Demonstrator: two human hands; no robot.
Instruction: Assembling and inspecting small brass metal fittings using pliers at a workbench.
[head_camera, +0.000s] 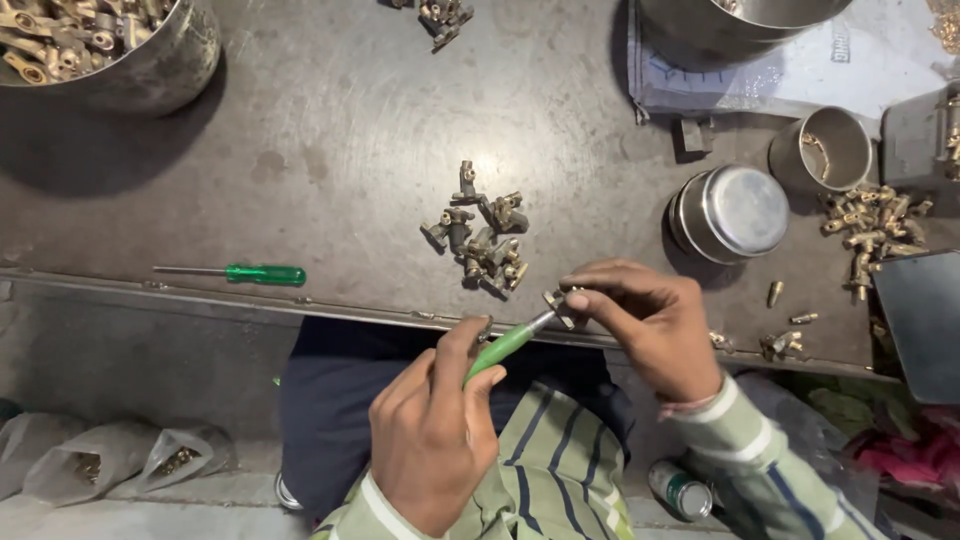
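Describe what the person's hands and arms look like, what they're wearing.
Both hands are bare, no gloves. The left hand and right hand come out of long sleeves of pale green cloth with dark blue and white stripes. At the right wrist, a thin pinkish thread or band shows just above the cuff. No rings can be made out.

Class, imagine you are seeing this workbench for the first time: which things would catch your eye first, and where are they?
At the bench's near edge, the left hand holds a green-handled screwdriver whose tip meets a small brass fitting pinched by the right hand. Just behind lies a pile of brass fittings; a second green screwdriver lies to the left.
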